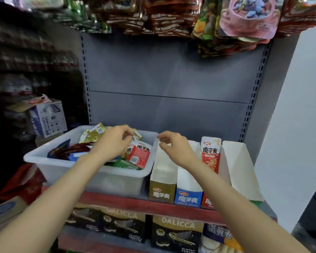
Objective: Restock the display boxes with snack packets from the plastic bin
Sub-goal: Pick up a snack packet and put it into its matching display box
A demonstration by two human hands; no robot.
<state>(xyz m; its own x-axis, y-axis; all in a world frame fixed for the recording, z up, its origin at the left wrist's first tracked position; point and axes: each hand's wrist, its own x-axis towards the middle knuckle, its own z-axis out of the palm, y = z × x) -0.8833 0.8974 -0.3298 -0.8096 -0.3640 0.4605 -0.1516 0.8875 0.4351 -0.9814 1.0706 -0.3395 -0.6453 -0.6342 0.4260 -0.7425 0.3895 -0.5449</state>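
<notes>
Left hand [115, 143] pinches a red packet [140, 155] by its top edge over the bin [91, 172]. Right hand [173, 148] hovers above the boxes [162, 179], fingers loosely curled, empty. Packets look light, soft and slippery; a sealed edge probably grips best.

Translucent plastic bin [49, 162] (smooth), glossy foil packets [140, 155], matt cardboard boxes [163, 172]

Both arms reach forward; left hand [115, 141] pinches (fingers curled), right hand [175, 147] loosely curled.

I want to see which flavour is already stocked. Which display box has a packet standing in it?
The red-fronted box, third from the left: a red packet stands upright in it. The gold-fronted, blue-fronted and rightmost white boxes show none.
</notes>
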